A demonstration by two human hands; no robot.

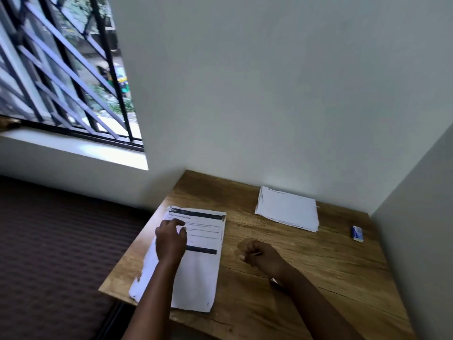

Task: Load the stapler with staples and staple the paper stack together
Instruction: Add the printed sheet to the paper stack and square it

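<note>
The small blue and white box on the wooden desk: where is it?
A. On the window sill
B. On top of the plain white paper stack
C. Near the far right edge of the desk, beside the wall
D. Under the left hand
C: the small blue and white box lies alone on the wooden desk by the right wall, apart from the plain white paper stack and away from the left hand.

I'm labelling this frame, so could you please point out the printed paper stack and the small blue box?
printed paper stack (203,273), head view, blank lower page.
small blue box (357,233), head view, its top face.
</note>
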